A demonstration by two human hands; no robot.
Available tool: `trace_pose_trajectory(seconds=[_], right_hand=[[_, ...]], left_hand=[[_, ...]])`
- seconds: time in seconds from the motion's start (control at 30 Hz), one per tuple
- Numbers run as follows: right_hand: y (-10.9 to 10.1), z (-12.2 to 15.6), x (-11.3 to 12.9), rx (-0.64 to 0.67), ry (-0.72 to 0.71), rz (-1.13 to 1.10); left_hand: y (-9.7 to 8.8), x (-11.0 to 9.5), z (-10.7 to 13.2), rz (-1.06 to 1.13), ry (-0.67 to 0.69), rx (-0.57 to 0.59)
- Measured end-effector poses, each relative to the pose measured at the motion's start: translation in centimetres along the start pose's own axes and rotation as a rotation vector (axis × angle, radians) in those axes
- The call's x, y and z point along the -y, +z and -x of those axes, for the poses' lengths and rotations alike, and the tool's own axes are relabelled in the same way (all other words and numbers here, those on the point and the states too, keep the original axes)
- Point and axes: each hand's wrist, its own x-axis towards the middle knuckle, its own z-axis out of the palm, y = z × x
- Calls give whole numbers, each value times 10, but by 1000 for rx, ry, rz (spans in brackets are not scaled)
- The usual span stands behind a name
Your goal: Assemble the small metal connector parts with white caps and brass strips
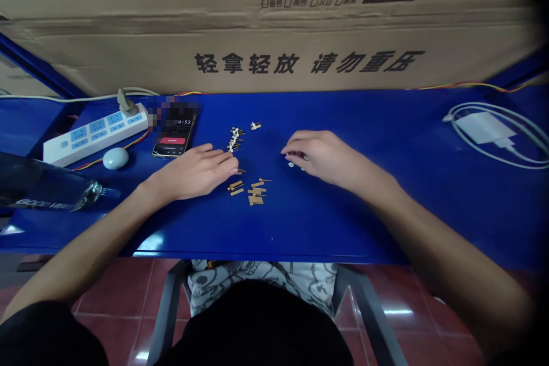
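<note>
My left hand (199, 172) rests low over the table, fingers together and bent down at the tips. A small brass-coloured pin (242, 171) juts out at its fingertips. Just below lie several loose brass-coloured pieces (256, 194), some flat and some with thin pins. Above the fingertips, several similar pieces with white parts on them (234, 140) form a rough column, and another such piece (255, 125) lies apart to the right. My right hand (315, 151) is closed, thumb and forefinger near each other; what they hold is hidden. Tiny white parts (291, 164) lie beneath it.
A phone (174, 131), a white power strip (96, 134), a pale rounded object (115, 158) and a bottle (47, 183) are on the left. A white charger (484, 128) with coiled cable lies at right. A large cardboard box (257, 34) stands behind the blue table (343, 229).
</note>
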Motion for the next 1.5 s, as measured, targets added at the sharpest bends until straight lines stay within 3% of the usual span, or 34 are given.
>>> trace_pose_trajectory(seconds=[0.13, 0.33, 0.73, 1.03, 1.27, 1.5], right_hand=[[-2, -1, 5, 0, -31, 79], [7, -10, 9, -162, 34, 161], [35, -77, -8, -61, -4, 156], [24, -27, 16, -32, 6, 150], [15, -19, 14, 64, -40, 13], [16, -16, 10, 31, -87, 56]], left_hand=[[-4, 2, 2, 38, 5, -12], [-6, 3, 3, 38, 25, 25], [-2, 2, 1, 69, 21, 53], [-1, -1, 0, 92, 65, 53], [-2, 0, -1, 185, 74, 64], [-4, -1, 0, 296, 43, 42]])
